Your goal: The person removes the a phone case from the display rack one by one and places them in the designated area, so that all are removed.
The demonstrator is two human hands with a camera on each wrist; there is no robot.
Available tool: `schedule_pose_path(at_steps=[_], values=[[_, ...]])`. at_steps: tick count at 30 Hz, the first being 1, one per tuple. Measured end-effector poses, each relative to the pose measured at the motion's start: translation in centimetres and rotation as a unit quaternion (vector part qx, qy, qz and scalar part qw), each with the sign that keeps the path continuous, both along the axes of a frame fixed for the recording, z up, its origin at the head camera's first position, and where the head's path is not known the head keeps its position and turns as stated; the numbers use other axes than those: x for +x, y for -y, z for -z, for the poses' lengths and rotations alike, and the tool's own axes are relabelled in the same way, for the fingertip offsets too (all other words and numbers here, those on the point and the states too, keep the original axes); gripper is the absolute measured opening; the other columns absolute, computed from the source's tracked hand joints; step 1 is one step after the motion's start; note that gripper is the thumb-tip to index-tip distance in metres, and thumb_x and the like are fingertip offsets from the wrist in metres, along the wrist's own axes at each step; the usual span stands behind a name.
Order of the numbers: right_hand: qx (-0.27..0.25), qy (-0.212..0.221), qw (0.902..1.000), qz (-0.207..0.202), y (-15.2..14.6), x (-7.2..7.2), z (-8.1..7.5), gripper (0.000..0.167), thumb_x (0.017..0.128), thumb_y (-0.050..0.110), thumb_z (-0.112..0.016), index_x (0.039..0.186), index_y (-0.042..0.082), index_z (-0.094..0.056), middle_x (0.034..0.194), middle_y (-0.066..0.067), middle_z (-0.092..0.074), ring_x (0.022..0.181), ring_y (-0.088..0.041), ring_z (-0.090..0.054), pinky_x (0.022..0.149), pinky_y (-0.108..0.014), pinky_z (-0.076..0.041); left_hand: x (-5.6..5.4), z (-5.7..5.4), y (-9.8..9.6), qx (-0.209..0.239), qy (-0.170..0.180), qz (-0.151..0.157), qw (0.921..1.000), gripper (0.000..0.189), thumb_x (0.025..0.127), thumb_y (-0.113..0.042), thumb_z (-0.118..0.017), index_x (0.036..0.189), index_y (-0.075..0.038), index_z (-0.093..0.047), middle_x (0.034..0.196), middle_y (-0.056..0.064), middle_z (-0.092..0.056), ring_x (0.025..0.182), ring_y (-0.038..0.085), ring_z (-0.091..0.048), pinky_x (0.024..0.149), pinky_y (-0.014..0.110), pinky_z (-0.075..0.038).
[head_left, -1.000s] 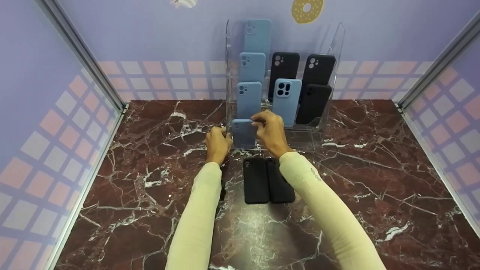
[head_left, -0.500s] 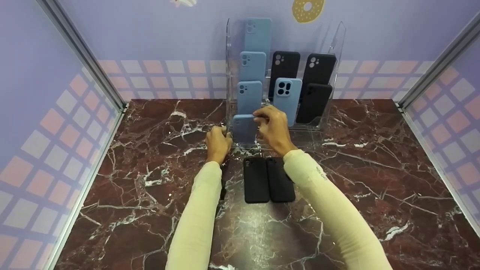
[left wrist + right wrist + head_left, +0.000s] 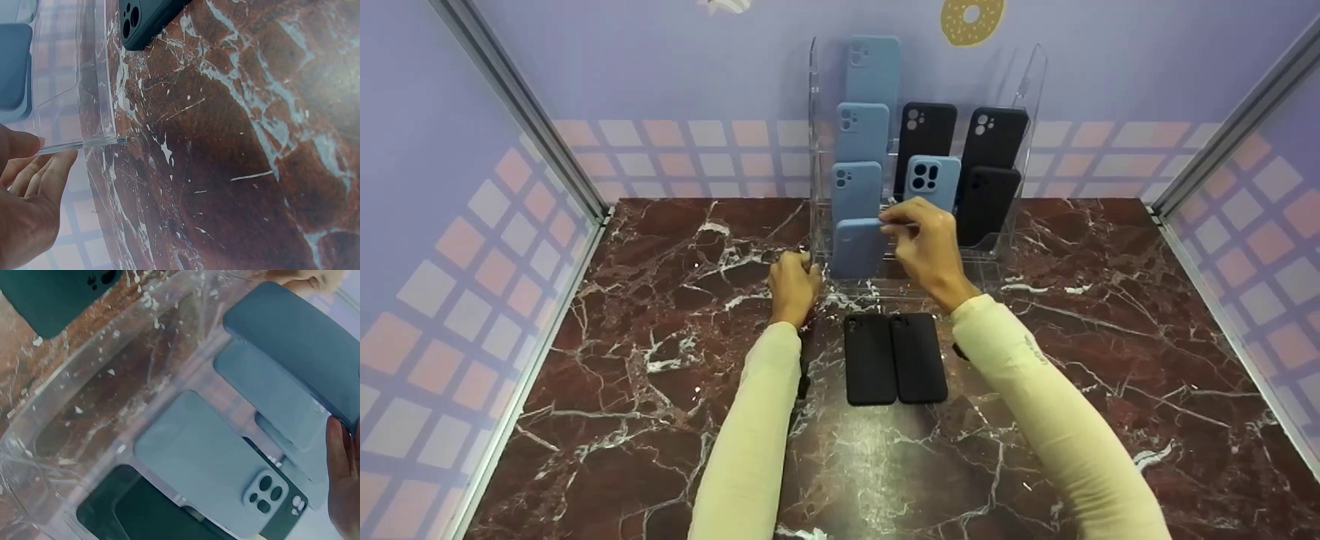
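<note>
My right hand (image 3: 926, 244) pinches a blue phone case (image 3: 856, 251) by its upper right edge, just in front of the lower left of a clear acrylic display rack (image 3: 969, 271). In the right wrist view, the same phone case (image 3: 298, 343) hangs over another blue one (image 3: 264, 391) behind it. My left hand (image 3: 793, 289) is at the rack's left side. Seen from the left wrist, the thumb and fingers of that hand (image 3: 31, 208) pinch the edge of the clear side panel (image 3: 84, 144).
Two black phone cases (image 3: 871, 360) lie side by side on the marbled table (image 3: 622, 450) in front of the rack. Several blue and black cases lean in its tiers, including a blue one with a large camera cutout (image 3: 934, 180). Tiled-pattern walls enclose the table.
My right hand has lifted the blue phone case up and slightly right, out of the rack's lowest left place, and it now tilts more. My left hand has stayed at the rack's side.
</note>
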State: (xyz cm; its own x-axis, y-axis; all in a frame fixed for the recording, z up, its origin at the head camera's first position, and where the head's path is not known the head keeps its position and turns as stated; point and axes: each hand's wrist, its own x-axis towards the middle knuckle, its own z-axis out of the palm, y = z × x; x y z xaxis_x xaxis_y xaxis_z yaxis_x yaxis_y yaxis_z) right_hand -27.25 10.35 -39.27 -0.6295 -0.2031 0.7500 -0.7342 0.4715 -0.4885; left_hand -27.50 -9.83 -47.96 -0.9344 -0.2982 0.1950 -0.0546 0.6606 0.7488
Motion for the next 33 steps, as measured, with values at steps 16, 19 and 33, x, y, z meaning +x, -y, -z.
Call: schedule_pose_path(at_steps=[16, 19, 33], values=[[0.079, 0.049, 0.9956, 0.014, -5.3, 1.7, -1.2, 0.011, 0.081, -0.015, -0.074, 0.085, -0.004, -0.074, 0.082, -0.013, -0.071, 0.072, -0.021, -0.066, 0.065, -0.025, -0.053, 0.0, -0.1, 0.0, -0.006, 0.009, 0.0, 0.9999, 0.022, 0.09, -0.009, -0.072, 0.11, -0.002, -0.077, 0.115, 0.016, -0.073, 0.109, 0.039, -0.067, 0.096, 0.049, -0.05], [0.088, 0.076, 0.993, 0.022, -6.6, 1.8, -0.9, 0.012, 0.081, -0.015, -0.073, 0.086, -0.004, -0.075, 0.082, -0.012, -0.072, 0.072, -0.021, -0.066, 0.065, -0.023, -0.052, 0.0, -0.1, 0.0, -0.009, 0.005, 0.0, 0.9999, 0.022, 0.089, -0.009, -0.072, 0.11, -0.002, -0.078, 0.111, 0.016, -0.074, 0.106, 0.039, -0.068, 0.094, 0.048, -0.051], [0.124, 0.22, 0.9662, 0.051, -11.8, 1.3, 0.1, 0.017, 0.08, -0.016, -0.065, 0.09, -0.007, -0.075, 0.087, -0.02, -0.074, 0.074, -0.029, -0.069, 0.062, -0.009, -0.046, 0.0, -0.1, 0.0, 0.003, 0.007, 0.001, 1.0, 0.018, 0.089, -0.009, -0.072, 0.103, -0.001, -0.078, 0.11, 0.017, -0.073, 0.105, 0.04, -0.068, 0.095, 0.048, -0.05]])
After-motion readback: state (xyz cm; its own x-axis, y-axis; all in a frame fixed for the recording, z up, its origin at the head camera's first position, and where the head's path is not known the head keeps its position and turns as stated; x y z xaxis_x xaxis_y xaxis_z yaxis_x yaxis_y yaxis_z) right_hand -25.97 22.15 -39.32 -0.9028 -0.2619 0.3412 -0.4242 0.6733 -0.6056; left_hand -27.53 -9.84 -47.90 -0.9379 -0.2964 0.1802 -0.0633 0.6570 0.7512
